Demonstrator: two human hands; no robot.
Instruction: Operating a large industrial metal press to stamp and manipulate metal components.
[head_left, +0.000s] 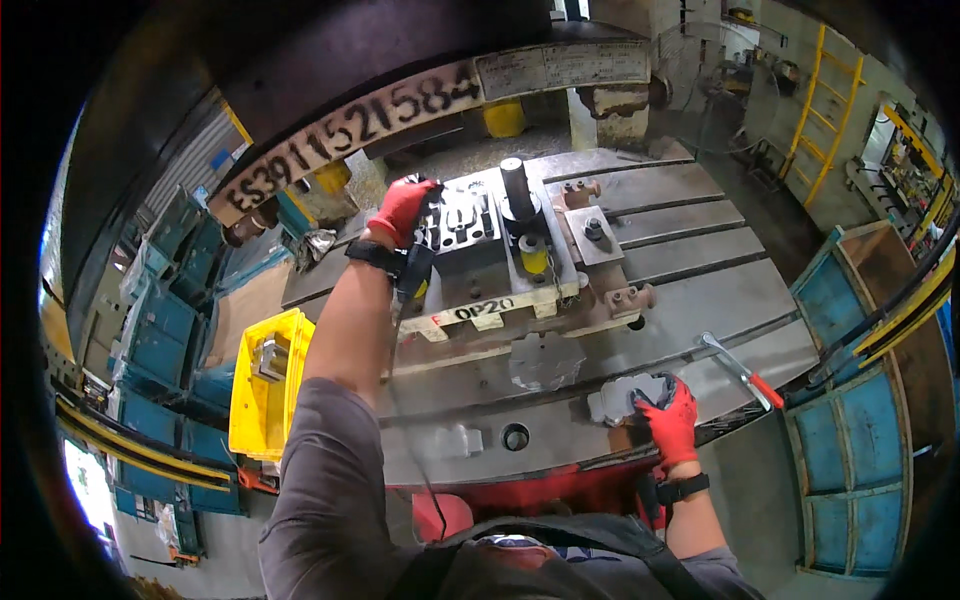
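My left hand (402, 208), in a red and black glove, is at the left side of the press die (462, 258). Its fingers are closed beside a shiny metal part (464, 216) lying on the die's top; what they hold, if anything, is hidden. At the front right of the steel bed, my right hand (672, 415), also gloved, grips the right edge of a flat sheet-metal blank (615, 400). Another flat blank (546, 361) lies between the die and that hand. A small metal piece (456, 441) rests farther left on the bed.
A dark guide post (517, 188) rises from the die. The press ram (350, 120) hangs above. On the bed's right lies a red-handled ratchet wrench (742, 372). A yellow bin (252, 400) with metal parts stands at the left. Blue crates (850, 450) stand at the right.
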